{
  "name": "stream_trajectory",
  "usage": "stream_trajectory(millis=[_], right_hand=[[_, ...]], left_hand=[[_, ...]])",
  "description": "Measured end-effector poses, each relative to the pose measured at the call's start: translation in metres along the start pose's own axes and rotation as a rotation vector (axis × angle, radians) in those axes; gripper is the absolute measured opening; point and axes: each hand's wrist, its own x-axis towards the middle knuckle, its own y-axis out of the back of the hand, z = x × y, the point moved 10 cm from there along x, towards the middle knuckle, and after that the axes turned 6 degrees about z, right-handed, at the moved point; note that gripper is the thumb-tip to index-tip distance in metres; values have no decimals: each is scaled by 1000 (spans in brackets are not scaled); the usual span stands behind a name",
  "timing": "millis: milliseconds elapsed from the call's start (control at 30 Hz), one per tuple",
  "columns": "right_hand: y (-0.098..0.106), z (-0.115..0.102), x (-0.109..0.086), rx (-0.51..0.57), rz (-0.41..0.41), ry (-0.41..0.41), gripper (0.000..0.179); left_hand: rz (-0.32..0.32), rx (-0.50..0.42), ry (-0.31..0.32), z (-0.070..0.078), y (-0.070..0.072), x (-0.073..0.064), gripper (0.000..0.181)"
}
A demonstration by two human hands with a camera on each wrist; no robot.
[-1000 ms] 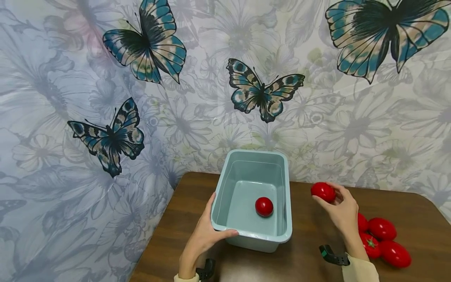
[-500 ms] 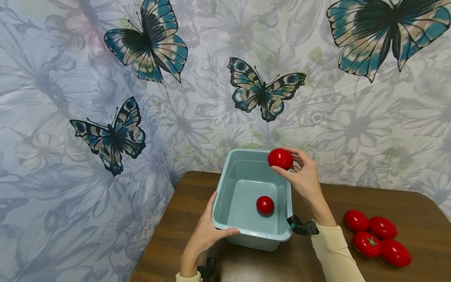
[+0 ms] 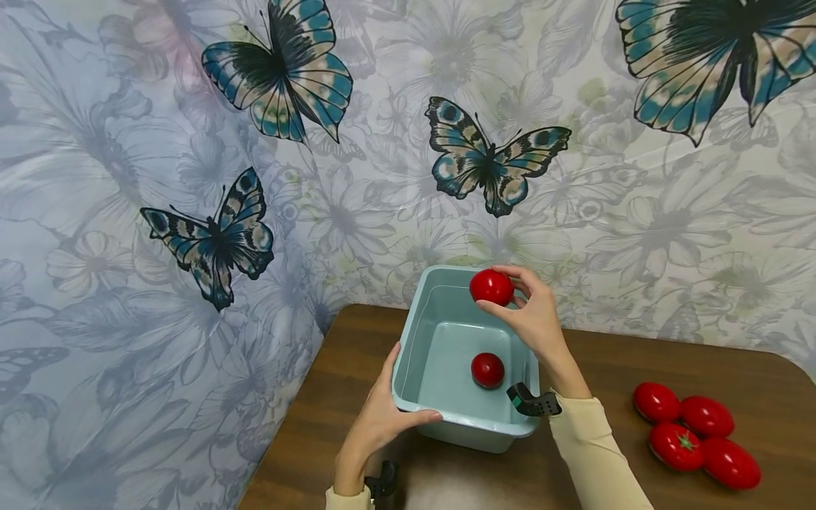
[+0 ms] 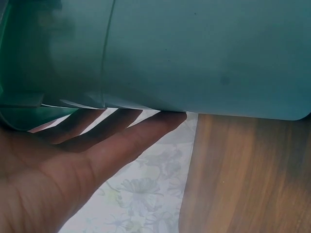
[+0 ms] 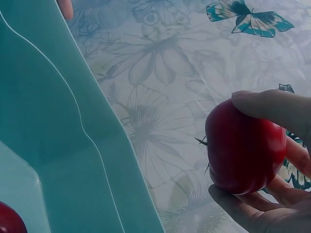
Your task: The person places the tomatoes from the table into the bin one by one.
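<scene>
My right hand pinches a shiny red tomato between thumb and fingertips, over the far end of a pale blue-green plastic bin. A small green stem pokes out of this tomato in the right wrist view. Inside the bin, another tomato lies on the floor toward the right side. At the near left corner my left hand holds the bin, thumb over the front rim and fingers along the outer left wall. The left wrist view shows those fingers against the bin's side.
Several more tomatoes sit in a cluster on the brown wooden table, right of the bin. A butterfly-patterned cloth wall rises behind the table's back edge. Both wrists wear black bands.
My right hand has carried its tomato leftward from beside the bin to above its far end. My left hand keeps its place at the corner. The head view has shifted slightly.
</scene>
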Motion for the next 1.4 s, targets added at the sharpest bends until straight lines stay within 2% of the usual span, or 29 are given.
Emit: stream_trajectory(millis=[200,333,533,700,867,1167,1400], right_hand=[[-1,3,0,-5,-4,15,58],[-3,6,-2,2,-16,30,58],[-4,14,-6,-9,-44,11,56],[2,3,-4,37,-30,49,56],[4,-2,-4,28,-38,83,57],[1,2,-9,56,-85,64,59],[11,5,-13,76,-91,36,59]], left_hand=[[15,43,-3,1,1,0,131],[14,29,8,-1,0,0,129],[5,4,16,0,0,-1,129],[-3,4,17,-1,-1,0,130],[-16,10,22,-2,-4,1,127],[1,4,13,0,-4,0,127],[8,0,15,1,-3,-1,129]])
